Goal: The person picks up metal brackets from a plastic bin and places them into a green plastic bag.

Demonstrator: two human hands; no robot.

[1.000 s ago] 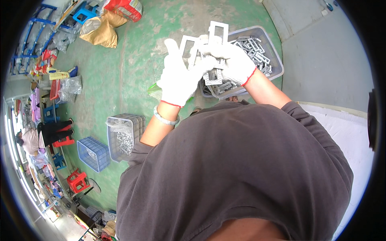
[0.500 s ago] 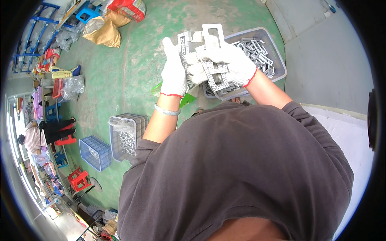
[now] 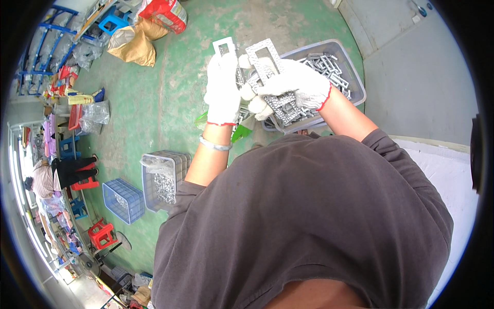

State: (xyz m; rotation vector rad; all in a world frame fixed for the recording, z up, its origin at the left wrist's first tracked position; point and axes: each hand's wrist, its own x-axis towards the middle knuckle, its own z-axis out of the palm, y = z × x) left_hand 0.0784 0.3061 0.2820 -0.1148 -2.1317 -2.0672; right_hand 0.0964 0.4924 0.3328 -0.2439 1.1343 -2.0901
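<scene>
Both hands wear white gloves with red cuffs. My left hand (image 3: pixel 221 92) is closed around a pale metal rectangular frame (image 3: pixel 223 42), whose open upper end sticks up past the fingers. Close on its right, my right hand (image 3: pixel 303 85) grips a textured silvery rectangular frame (image 3: pixel 274 50), tilted up to the left. More textured metal (image 3: pixel 283 107) shows below the right palm; whether it is a separate piece cannot be made out. Behind the right hand stands a grey plastic bin (image 3: pixel 346 57) holding many loose metal frames (image 3: pixel 329 69).
Left on the green floor stand a grey crate (image 3: pixel 149 188) with small metal parts and a blue crate (image 3: pixel 123 206). Brown sacks (image 3: pixel 135 47) and a red bag (image 3: pixel 170 15) lie far left. A person (image 3: pixel 49 175) bends at a bench. A grey wall (image 3: pixel 411 82) rises at right.
My left thumb, upright before, has folded down over its frame, which now tilts left. The frame in my right hand has also tipped left and dropped slightly.
</scene>
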